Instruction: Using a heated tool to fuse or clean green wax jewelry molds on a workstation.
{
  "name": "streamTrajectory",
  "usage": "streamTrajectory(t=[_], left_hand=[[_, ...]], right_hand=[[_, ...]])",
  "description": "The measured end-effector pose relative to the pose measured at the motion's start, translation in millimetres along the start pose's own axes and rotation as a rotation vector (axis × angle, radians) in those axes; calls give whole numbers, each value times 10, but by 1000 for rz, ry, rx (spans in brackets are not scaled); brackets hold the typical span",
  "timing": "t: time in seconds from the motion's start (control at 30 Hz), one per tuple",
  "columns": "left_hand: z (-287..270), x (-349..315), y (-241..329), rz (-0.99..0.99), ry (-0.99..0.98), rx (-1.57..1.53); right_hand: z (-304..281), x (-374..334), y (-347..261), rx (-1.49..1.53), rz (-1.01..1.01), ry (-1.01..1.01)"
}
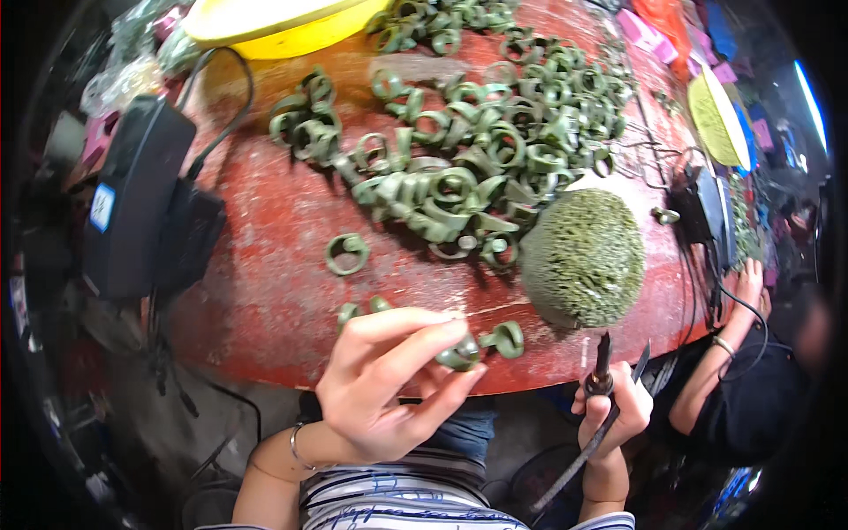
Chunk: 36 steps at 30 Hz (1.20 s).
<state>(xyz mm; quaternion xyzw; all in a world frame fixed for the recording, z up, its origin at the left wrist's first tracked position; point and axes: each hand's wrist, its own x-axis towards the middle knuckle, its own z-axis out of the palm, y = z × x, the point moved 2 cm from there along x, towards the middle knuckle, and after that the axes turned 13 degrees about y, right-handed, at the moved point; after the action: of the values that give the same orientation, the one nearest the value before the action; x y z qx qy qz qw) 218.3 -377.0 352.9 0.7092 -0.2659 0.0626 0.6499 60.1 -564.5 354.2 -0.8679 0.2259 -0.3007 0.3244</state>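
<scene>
So the left hand is pinching a green curled piece, thumb and fingers clamping it by the near edge of the red tabletop. The right hand is wrapping around a pen-like tool, with a second pointed dark thing sticking up beside it (can't tell what it is).

My guess: the step in hand is readying the piece for the tool, whose tip is pointing up. The next move is probably calling for a steady left grip and the tip coming across. The piece is sitting right between the left fingertips, near a loose curl and well apart from the right grip. A bristly green mound is sitting just beyond the tip.
</scene>
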Motion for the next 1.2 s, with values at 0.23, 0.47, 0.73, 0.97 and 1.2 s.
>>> streamTrajectory(t=[0.23, 0.47, 0.73, 0.97, 1.2], left_hand=[[10, 10, -21, 9, 61, -32], [35, 7, -24, -8, 132, -68], [44, -4, -28, -12, 131, -81], [46, 0, -30, 18, 128, -61], [49, -9, -34, -12, 119, -63]], right_hand=[[223, -13, -163, 82, -92, -191], [246, 30, -217, 39, -125, -201], [233, 38, -219, 9, -135, -214], [230, 32, -225, 4, -106, -223], [228, 30, -228, 8, -98, -220]])
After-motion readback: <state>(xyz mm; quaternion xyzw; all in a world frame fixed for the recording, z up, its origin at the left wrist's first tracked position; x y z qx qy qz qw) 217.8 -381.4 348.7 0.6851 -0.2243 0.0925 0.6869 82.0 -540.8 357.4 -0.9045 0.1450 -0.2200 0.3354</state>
